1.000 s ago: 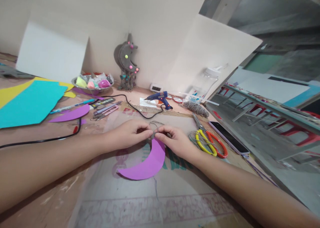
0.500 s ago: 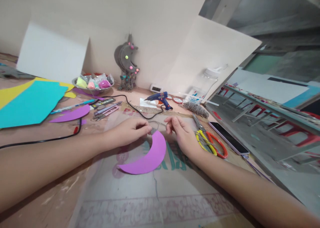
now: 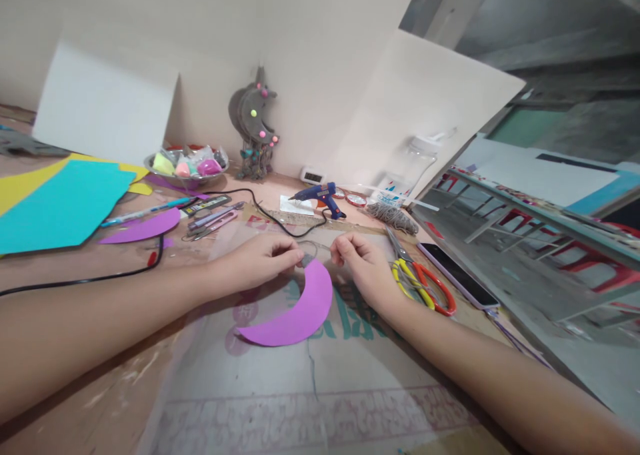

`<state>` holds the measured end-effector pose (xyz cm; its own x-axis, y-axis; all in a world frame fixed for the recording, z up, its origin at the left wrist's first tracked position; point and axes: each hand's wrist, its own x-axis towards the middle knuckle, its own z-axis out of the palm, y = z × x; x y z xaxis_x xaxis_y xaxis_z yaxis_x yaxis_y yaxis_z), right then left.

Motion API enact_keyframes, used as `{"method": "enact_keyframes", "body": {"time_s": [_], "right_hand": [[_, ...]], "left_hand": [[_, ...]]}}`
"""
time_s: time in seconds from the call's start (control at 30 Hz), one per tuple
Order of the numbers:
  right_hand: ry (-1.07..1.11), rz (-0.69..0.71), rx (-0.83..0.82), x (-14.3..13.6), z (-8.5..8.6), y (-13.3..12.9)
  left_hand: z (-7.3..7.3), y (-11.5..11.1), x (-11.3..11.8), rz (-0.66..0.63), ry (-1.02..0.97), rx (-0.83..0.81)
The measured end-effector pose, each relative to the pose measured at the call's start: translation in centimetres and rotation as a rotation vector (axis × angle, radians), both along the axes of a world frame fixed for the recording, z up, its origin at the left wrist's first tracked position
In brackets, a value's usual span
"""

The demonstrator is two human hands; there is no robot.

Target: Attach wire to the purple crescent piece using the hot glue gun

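A purple paper crescent (image 3: pixel 300 315) lies on the printed sheet, grey yarn wound at its upper tip. My left hand (image 3: pixel 275 258) pinches that tip between thumb and fingers. Thin grey yarn (image 3: pixel 317 244) runs from the tip to my right hand (image 3: pixel 357 258), whose thumb and finger are closed on it. Scissors with yellow and orange handles (image 3: pixel 425 285) lie just right of my right hand. Beyond both hands is a blue glue gun (image 3: pixel 320 194) on its side.
A ball of grey yarn (image 3: pixel 393 217), a bottle (image 3: pixel 417 168) and a phone (image 3: pixel 459 275) are at the right. Pens (image 3: pixel 215 220), coloured paper (image 3: pixel 65 205) and a bowl of clay (image 3: pixel 187 175) lie left. A decorated grey moon (image 3: pixel 254 115) stands behind.
The fingers of my right hand have drawn closer together on the yarn. My left hand and the purple crescent have barely moved.
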<state>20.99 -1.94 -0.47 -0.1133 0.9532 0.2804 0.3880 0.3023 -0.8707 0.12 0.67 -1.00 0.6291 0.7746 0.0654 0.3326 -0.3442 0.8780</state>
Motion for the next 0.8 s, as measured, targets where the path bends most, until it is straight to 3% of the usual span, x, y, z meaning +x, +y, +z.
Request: {"method": "enact_keyframes", "body": {"time_s": [0.5,0.67,0.8], "right_hand": [[-0.014,0.005,-0.033,0.2,-0.9,0.5],[-0.031,0.014,0.066,0.1,-0.4,0.1],[-0.034,0.099,0.116,-0.2,0.0,-0.6]], "left_hand": [[0.3,0.1,0.0,-0.011,0.032,0.088],[0.5,0.0,0.0,-0.006,0.047,0.074],[0.5,0.1,0.0,-0.032,0.05,0.137]]}}
